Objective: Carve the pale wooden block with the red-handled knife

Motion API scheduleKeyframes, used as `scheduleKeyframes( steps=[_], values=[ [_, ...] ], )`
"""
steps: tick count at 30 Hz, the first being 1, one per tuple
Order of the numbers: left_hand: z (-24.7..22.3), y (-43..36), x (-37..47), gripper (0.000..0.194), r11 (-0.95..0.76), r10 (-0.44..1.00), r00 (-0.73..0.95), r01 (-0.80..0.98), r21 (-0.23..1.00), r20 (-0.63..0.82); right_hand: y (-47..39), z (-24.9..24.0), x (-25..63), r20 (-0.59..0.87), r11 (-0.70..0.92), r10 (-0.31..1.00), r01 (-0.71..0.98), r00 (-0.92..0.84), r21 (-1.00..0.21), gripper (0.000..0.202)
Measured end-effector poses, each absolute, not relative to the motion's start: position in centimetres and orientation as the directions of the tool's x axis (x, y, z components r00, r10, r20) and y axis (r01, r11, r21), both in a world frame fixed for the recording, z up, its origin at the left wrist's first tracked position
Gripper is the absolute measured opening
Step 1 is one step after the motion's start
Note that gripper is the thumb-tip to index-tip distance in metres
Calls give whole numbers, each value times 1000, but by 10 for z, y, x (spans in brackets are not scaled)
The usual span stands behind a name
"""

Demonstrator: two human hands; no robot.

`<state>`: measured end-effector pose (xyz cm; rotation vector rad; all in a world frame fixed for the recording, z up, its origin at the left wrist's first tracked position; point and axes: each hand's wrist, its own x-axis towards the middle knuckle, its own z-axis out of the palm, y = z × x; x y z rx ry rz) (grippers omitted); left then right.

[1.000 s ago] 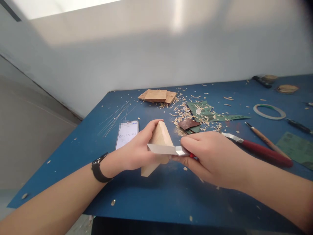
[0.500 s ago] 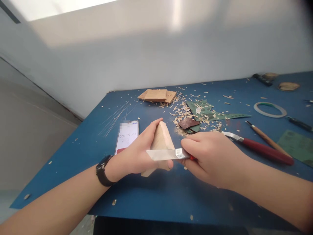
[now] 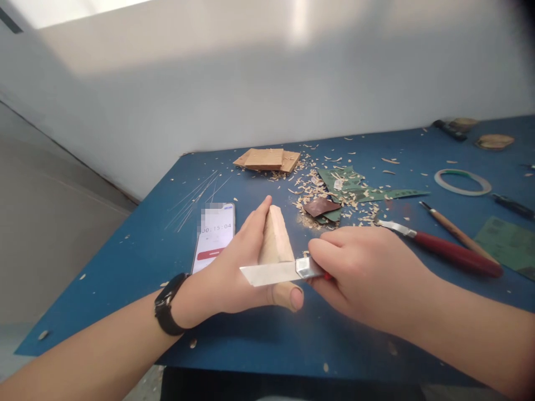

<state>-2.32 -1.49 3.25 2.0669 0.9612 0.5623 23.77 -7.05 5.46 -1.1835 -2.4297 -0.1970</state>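
My left hand (image 3: 234, 273), with a black watch (image 3: 169, 303) on its wrist, is wrapped round a pale block of wood (image 3: 278, 234). The block narrows toward its far end and has a lighter cut face on the right. A tan band circles the left thumb, which sticks out to the right below the blade. In my right hand (image 3: 368, 267) is a carving knife (image 3: 270, 274) with a slanted blade and metal collar. A bit of red handle shows; the fist hides the rest. The blade points left across the block's near end; whether it touches the wood I cannot tell.
A phone (image 3: 213, 239) showing a timer lies left of the block. Wood pieces (image 3: 265, 160), shavings (image 3: 311, 192) and green sandpaper (image 3: 340, 181) lie farther back. To the right are a red-handled hook knife (image 3: 455, 253), a wooden-handled tool (image 3: 451, 231) and a tape roll (image 3: 462, 182).
The knife blade has moved slightly left and nearer to me, its tip tilted down more. The left thumb now sticks out farther right, and the block stands more upright in view.
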Motion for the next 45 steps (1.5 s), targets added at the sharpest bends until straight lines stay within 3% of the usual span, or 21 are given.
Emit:
scheduleKeyframes(
  steps=[5, 24, 33, 39, 45],
  values=[
    [40, -13, -22, 164, -356, 773, 634, 466, 810, -25, -71, 55, 237, 466, 617, 705, 786, -534, -33, 30],
    [45, -18, -12, 161, -356, 807, 590, 490, 796, -2, -75, 57, 239, 468, 599, 695, 800, -546, 44, 32],
    [48, -19, -2, 115, -404, 805, 590, 465, 787, 65, -77, 61, 238, 417, 594, 708, 800, -570, 85, 30],
    [51, -21, -1, 107, -415, 800, 598, 486, 769, 54, -78, 56, 238, 474, 593, 671, 796, -570, 118, 30],
    [51, -20, -2, 103, -439, 800, 591, 454, 775, 107, -77, 53, 239, 479, 591, 685, 803, -548, 73, 30]
  ],
)
